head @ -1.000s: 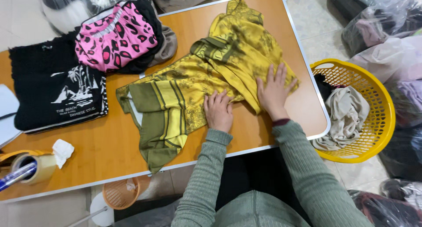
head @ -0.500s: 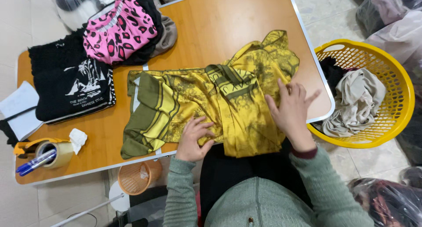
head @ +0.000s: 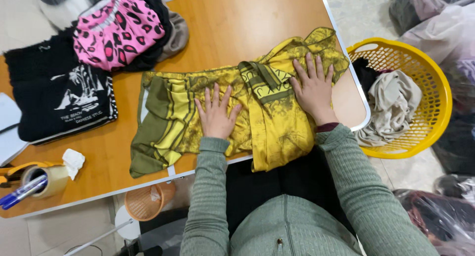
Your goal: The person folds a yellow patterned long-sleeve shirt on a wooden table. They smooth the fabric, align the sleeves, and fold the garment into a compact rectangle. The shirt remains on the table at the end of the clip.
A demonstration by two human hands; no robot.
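Note:
A yellow and olive patterned garment (head: 173, 122) lies spread across the wooden table (head: 232, 23), with its near edge hanging over the table's front. My left hand (head: 216, 115) rests flat on the garment's middle, fingers apart. My right hand (head: 312, 86) presses flat on the garment's right part, near the table's right edge. Neither hand grips anything.
A pink leopard-print garment (head: 116, 30) and a folded black printed shirt (head: 59, 100) lie at the table's left. A tape roll (head: 44, 179) and pens (head: 20, 192) sit at the front left. A yellow basket (head: 435, 77) with clothes stands right; a small orange basket (head: 146, 201) is below.
The garment has been turned and spread out lengthwise along the table's front edge. Both hands have moved apart and now lie flat on it.

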